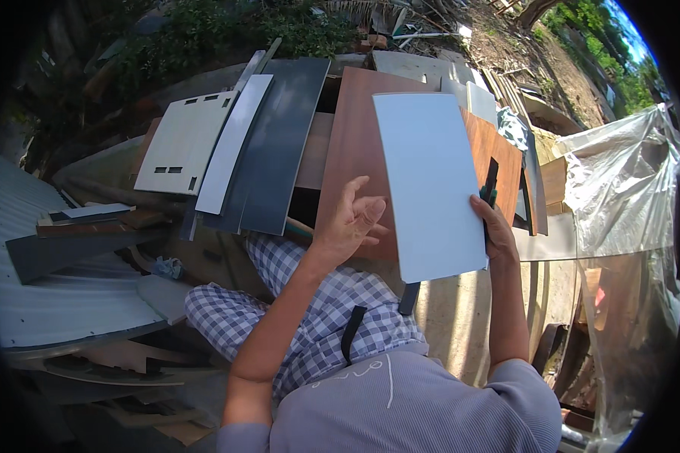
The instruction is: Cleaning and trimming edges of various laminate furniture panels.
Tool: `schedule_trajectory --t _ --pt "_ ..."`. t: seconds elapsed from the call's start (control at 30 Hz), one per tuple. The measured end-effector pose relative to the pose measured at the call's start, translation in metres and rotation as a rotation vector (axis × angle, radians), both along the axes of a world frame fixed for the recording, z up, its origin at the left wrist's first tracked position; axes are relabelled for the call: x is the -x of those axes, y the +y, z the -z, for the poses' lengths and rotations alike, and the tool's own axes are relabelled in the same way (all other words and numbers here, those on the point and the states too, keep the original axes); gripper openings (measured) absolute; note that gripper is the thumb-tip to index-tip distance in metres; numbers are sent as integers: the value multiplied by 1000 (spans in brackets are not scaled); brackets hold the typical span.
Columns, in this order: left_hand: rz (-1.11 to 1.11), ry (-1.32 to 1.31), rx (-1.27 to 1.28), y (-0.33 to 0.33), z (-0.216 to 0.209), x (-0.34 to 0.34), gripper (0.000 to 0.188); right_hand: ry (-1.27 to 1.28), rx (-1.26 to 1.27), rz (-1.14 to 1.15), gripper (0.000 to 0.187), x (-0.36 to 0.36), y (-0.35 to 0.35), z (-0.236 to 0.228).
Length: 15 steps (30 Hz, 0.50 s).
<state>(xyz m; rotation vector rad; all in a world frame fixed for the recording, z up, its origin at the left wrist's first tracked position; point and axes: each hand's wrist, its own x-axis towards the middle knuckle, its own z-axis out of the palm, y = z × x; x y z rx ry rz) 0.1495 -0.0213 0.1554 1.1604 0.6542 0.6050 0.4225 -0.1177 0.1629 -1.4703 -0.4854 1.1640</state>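
A white rectangular panel (432, 185) stands tilted in front of me, its right edge held by my right hand (499, 229). At those same fingers a slim black tool with a greenish part (490, 181) sticks up; its exact kind is hard to make out. My left hand (353, 224) hovers left of the panel, fingers spread and nothing in them. Behind that hand lies a reddish-brown wood board (351, 124), partly covered by the white panel. Black strips (351, 332) lie against my lap below.
Dark grey boards (283, 151), a narrow white strip (234, 143) and a cream slotted panel (183, 143) lie to the left. An orange-brown board (499, 162) and clear plastic sheeting (619, 181) are at right. Corrugated metal (60, 294) bears offcuts at far left.
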Motion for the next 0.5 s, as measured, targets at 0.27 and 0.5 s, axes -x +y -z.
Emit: schedule_trajectory --t 0.27,0.5 --pt "-444 21 263 -41 60 130 50 77 -23 201 40 -204 -4 75" --pt "-718 -10 352 -62 96 183 42 -240 13 177 52 -318 -13 99"
